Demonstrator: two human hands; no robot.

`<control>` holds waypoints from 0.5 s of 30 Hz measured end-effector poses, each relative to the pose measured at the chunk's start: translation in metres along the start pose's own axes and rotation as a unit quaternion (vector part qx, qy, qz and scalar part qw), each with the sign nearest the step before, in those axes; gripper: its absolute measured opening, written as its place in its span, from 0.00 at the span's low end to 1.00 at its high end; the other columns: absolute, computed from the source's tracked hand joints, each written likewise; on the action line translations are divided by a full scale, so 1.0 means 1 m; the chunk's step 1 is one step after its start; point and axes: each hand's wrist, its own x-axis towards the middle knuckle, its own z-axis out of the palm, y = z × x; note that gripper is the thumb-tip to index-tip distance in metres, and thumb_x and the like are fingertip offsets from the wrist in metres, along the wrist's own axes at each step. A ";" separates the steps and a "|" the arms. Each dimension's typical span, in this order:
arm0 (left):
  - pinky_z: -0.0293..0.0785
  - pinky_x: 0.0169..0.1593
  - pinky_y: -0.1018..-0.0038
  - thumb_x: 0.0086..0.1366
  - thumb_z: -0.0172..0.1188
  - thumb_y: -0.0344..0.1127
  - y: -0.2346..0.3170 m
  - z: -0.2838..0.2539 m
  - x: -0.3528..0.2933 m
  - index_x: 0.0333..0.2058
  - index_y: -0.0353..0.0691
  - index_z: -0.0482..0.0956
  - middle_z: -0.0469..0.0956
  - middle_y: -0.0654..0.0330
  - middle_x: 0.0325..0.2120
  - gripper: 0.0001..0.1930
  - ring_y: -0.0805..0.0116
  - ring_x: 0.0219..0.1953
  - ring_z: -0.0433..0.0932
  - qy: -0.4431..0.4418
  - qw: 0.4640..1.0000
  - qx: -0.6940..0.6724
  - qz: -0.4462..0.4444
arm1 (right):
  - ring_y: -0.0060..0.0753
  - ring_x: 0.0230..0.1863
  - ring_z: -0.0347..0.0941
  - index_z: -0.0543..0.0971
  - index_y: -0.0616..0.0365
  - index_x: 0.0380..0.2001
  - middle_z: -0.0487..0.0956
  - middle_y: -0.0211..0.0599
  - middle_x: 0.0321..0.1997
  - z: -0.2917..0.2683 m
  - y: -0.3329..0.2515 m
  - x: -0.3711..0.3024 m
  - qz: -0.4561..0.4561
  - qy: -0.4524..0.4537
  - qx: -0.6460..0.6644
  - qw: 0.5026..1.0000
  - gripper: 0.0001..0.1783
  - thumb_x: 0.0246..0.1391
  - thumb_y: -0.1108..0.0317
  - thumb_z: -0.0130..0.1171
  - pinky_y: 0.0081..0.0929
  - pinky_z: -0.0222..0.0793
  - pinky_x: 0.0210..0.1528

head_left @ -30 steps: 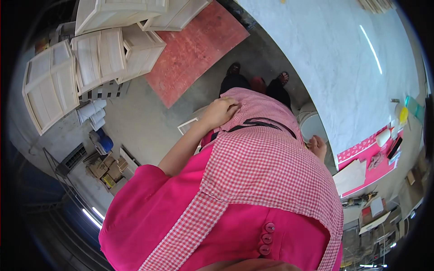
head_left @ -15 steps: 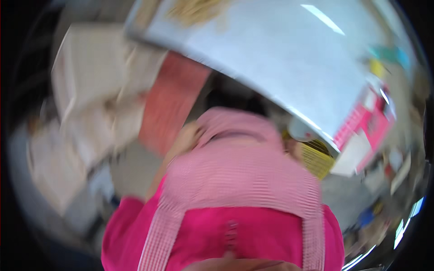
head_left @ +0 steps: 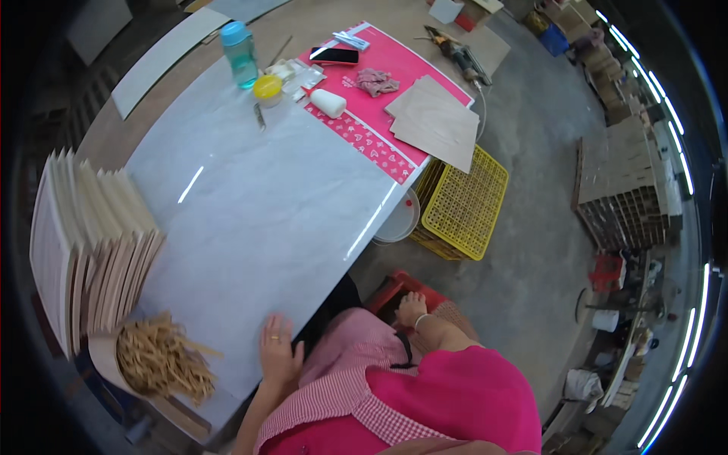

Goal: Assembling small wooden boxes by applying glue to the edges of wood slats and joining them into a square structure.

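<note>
A pale, glossy surface fills the middle of a workshop with a grey floor. The fingers of your left hand lie extended on its near edge, gripping nothing. Your right hand is at the red stool, low beside you; its fingers touch the rim, but you cannot tell whether they grip it.

If you lean hard on the left palm, it could slide, since the surface looks slick. If your weight comes on one side of the stool, it could tip or skid; its legs are hidden. A sweep of your left elbow could scatter the strips, which spill loosely from their holder near that arm.

Beyond them stand the panels, packed upright. The far end carries a bottle, a tub and a pink sheet with a phone and a cloth. Boards overhang the corner, so a knock could drop them. Below are a bucket and a yellow crate; stacked goods stand farther right.
</note>
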 end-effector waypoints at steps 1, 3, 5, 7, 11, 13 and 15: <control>0.57 0.60 0.46 0.51 0.64 0.39 -0.001 0.007 0.026 0.54 0.36 0.69 0.64 0.45 0.58 0.31 0.41 0.62 0.59 -0.021 0.998 0.016 0.051 | 0.56 0.69 0.50 0.66 0.63 0.59 0.56 0.54 0.69 0.017 0.004 0.014 0.033 -0.011 -0.034 0.999 0.36 0.56 0.45 0.48 0.57 0.47 0.66; 0.53 0.61 0.44 0.52 0.64 0.42 -0.001 0.025 0.076 0.56 0.36 0.67 0.61 0.46 0.59 0.33 0.41 0.64 0.55 -0.064 0.995 0.016 0.072 | 0.57 0.72 0.44 0.62 0.62 0.63 0.53 0.53 0.70 0.036 0.012 0.040 0.080 -0.064 -0.073 0.992 0.39 0.59 0.42 0.43 0.59 0.39 0.68; 0.49 0.62 0.43 0.52 0.64 0.45 -0.003 0.039 0.089 0.57 0.35 0.66 0.58 0.47 0.61 0.36 0.41 0.66 0.52 -0.120 0.990 0.013 0.072 | 0.58 0.72 0.43 0.61 0.61 0.64 0.53 0.53 0.70 0.055 0.014 0.046 0.081 -0.125 -0.081 0.986 0.39 0.59 0.42 0.41 0.59 0.37 0.68; 0.51 0.62 0.43 0.50 0.64 0.49 -0.004 0.052 0.109 0.57 0.40 0.67 0.59 0.50 0.61 0.37 0.44 0.66 0.53 -0.111 0.986 0.088 0.089 | 0.59 0.72 0.43 0.60 0.59 0.64 0.51 0.52 0.71 0.062 0.019 0.070 0.084 -0.208 -0.111 0.968 0.39 0.59 0.42 0.41 0.60 0.38 0.68; 0.47 0.62 0.41 0.52 0.61 0.52 -0.009 0.061 0.114 0.56 0.42 0.68 0.60 0.53 0.61 0.34 0.46 0.65 0.55 -0.145 0.979 0.114 0.091 | 0.58 0.72 0.41 0.61 0.54 0.65 0.44 0.50 0.73 0.090 0.023 0.112 0.122 -0.191 -0.143 0.963 0.36 0.59 0.45 0.44 0.59 0.41 0.67; 0.44 0.63 0.40 0.54 0.59 0.52 -0.009 0.062 0.107 0.56 0.43 0.69 0.60 0.53 0.60 0.32 0.47 0.65 0.56 -0.166 0.976 0.131 0.060 | 0.53 0.70 0.48 0.67 0.53 0.61 0.49 0.48 0.72 0.108 0.047 0.132 0.113 -0.111 -0.132 0.979 0.31 0.58 0.50 0.45 0.55 0.48 0.65; 0.45 0.64 0.44 0.57 0.55 0.57 -0.016 0.084 0.103 0.58 0.48 0.68 0.60 0.59 0.62 0.32 0.51 0.65 0.56 -0.103 0.974 0.162 0.118 | 0.50 0.68 0.56 0.72 0.53 0.57 0.57 0.48 0.70 0.130 0.040 0.149 0.075 -0.077 -0.127 0.986 0.28 0.57 0.52 0.47 0.50 0.55 0.64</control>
